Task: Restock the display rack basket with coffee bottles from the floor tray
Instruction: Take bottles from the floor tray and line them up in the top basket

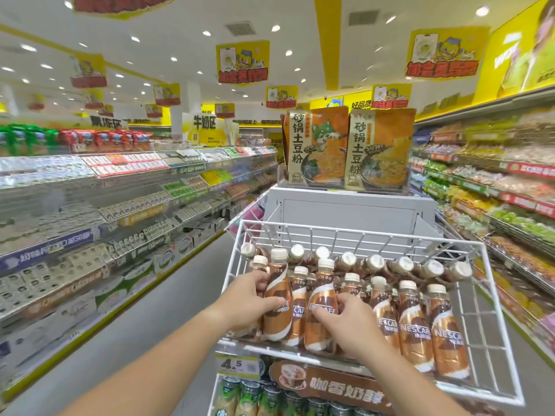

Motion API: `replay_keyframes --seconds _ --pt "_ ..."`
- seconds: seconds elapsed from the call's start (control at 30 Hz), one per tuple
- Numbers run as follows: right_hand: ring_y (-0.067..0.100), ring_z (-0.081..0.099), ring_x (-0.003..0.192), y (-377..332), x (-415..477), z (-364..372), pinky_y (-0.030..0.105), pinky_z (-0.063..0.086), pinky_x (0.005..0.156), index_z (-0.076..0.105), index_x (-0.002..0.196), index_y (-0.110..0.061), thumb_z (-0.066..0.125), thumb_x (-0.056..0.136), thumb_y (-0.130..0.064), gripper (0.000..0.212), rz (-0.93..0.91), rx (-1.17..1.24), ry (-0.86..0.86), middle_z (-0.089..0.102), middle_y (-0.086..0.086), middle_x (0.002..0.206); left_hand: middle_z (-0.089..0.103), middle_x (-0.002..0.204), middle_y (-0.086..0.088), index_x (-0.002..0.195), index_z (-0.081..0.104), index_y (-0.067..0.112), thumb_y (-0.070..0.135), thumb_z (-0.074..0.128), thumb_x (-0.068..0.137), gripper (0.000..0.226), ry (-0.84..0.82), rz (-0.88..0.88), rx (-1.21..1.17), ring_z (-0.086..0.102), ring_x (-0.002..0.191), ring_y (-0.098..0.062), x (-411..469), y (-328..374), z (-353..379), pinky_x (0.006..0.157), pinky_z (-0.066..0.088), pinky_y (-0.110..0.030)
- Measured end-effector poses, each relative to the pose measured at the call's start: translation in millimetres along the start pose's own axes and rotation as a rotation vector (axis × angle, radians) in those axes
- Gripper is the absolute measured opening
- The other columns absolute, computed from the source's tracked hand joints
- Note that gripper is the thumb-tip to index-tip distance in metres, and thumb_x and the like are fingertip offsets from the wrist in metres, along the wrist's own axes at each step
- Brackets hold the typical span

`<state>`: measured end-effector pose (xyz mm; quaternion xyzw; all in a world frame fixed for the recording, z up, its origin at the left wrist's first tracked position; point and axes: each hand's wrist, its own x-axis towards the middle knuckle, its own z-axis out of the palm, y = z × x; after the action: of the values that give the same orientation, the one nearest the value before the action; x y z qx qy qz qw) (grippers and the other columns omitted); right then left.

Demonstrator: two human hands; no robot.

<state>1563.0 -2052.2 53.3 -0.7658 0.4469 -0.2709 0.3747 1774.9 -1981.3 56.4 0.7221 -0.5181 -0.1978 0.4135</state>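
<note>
coffee bottles (416, 322) stand in the white wire basket (492, 340), where the left hand (243, 298) wraps its fingers around one bottle (277, 304) and the right hand (345, 322) grips another bottle (319, 298), above the price tag (237, 364).

In front of you hangs a white wire basket (492, 349) on the display rack, tilted down toward you. It holds brown-and-cream plastic coffee bottles with pale caps (413, 322): a front row stands upright against the front edge, and a back row (402, 265) lies with caps toward you. Above it, the rack's flat grey metal top (348, 195) carries two tall orange-and-beige noodle packets (378, 148) standing side by side.
</note>
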Motion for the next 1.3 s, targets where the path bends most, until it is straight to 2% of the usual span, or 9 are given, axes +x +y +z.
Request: replay_keyframes --seconds 0.17,0.3,0.43,0.53,0.63,0.73,0.9,1.13,1.3 --pt "-0.001 0.062 0.043 1 6 11 0.017 0.048 0.042 0.045 0.14 -0.014 0.066 0.087 -0.042 0.063 -0.029 -0.039 0.013 0.069 -0.005 0.076 0.062 0.104 0.006 0.111 0.065 0.034 0.057 0.077 0.073 0.045 0.05 0.091 0.3 0.052 0.106 -0.012 5 -8 2 0.092 0.046 -0.03" --pt "0.007 0.071 0.062 3 9 24 0.034 0.061 0.063 0.055 0.129 -0.019 0.066 0.081 -0.052 0.06 -0.007 -0.051 0.054 0.073 -0.006 0.083 0.043 0.109 0.009 0.109 0.07 0.018 0.076 0.056 0.068 0.072 0.084 0.177 0.463 0.037 0.107 -0.015 6 -14 0 0.098 0.034 -0.03" --pt "0.012 0.066 0.086 13 18 36 0.04 0.059 0.077 0.064 0.11 -0.029 0.055 0.069 -0.076 0.063 -0.049 -0.129 0.121 0.07 -0.006 0.101 0.035 0.126 0.007 0.11 0.066 0.025 0.066 0.049 0.085 0.052 0.087 0.227 0.585 0.03 0.12 -0.02 5 -22 4 0.102 0.024 -0.035" --pt "0.014 0.064 0.092 17 21 41 0.043 0.058 0.081 0.064 0.107 -0.031 0.051 0.07 -0.077 0.061 -0.057 -0.142 0.124 0.067 -0.007 0.102 0.032 0.141 0.005 0.121 0.062 0.031 0.06 0.045 0.092 0.044 0.112 0.259 0.608 0.024 0.13 -0.021 0 -29 7 0.108 0.018 -0.042" --pt "0.018 0.058 0.114 9 12 42 0.044 0.051 0.097 0.058 0.126 -0.027 0.05 0.08 -0.072 0.065 -0.061 -0.193 0.122 0.061 -0.002 0.123 0.029 0.147 0.007 0.129 0.056 0.036 0.061 0.04 0.094 0.046 0.141 0.272 0.63 0.02 0.133 -0.02 -4 -35 11 0.108 0.017 -0.042" --pt "0.02 0.035 0.141 9 8 45 0.041 0.034 0.115 0.034 0.15 -0.018 0.048 0.089 -0.064 0.077 -0.069 -0.23 0.121 0.04 0.003 0.152 0.028 0.151 0.006 0.135 0.052 0.036 0.061 0.036 0.096 0.049 0.172 0.279 0.671 0.021 0.135 -0.021 -6 -37 14 0.108 0.02 -0.043" --pt "0.019 0.033 0.143 11 3 49 0.042 0.036 0.113 0.019 0.154 -0.021 0.039 0.092 -0.064 0.078 -0.087 -0.302 0.107 0.03 0.002 0.159 0.028 0.154 0.004 0.139 0.048 0.029 0.059 0.033 0.098 0.053 0.167 0.287 0.692 0.022 0.138 -0.022 -12 -37 15 0.112 0.022 -0.044" --pt "0.014 0.045 0.129 13 -17 41 0.033 0.044 0.099 0.017 0.152 -0.023 0.035 0.092 -0.062 0.074 -0.221 -0.561 0.204 0.04 -0.003 0.147 0.019 0.161 0.002 0.152 0.029 0.027 0.06 0.036 0.096 0.066 0.079 0.307 0.707 0.012 0.148 -0.02 -31 -38 7 0.119 0.017 -0.045" --pt "0.024 0.016 0.15 16 -41 36 0.04 0.016 0.122 0.008 0.157 -0.022 0.025 0.089 -0.068 0.084 -0.303 -0.813 0.21 0.016 0.007 0.164 0.004 0.168 -0.002 0.159 0.008 0.026 0.073 0.025 0.09 0.085 0.026 0.325 0.799 0.003 0.154 -0.022 -47 -41 3 0.122 0.013 -0.048"
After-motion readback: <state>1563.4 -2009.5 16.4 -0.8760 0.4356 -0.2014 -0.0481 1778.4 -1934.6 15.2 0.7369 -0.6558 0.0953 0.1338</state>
